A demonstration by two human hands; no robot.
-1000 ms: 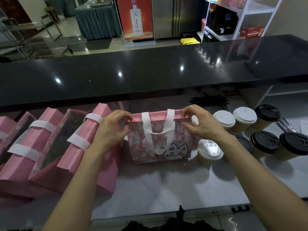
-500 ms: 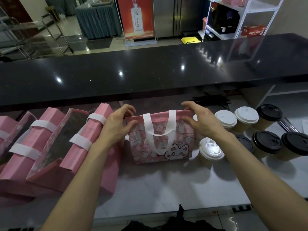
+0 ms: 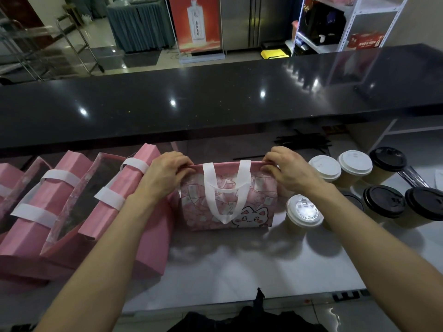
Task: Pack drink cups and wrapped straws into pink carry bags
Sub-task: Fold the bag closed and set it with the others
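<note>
The small pink fabric carry bag with white strap handles and a cartoon cat print (image 3: 227,200) stands upright in the middle of the pale worktop (image 3: 239,271). Half a second ago both hands were spread and reaching over its mouth; now the left hand (image 3: 165,174) pinches the left end of the top rim and the right hand (image 3: 285,171) pinches the right end, fingers curled over the edge. That reads as opening the mouth for loading, and no cup shows inside.

Right of the bag stand 3 white-lidded paper cups (image 3: 304,212) and 3 black-lidded paper cups (image 3: 383,200), the nearest white one just beside the bag. Black wrapped straws (image 3: 304,142) lie far behind. Flat pink bags with white handles (image 3: 72,207) crowd the left side, leaning against each other.
</note>
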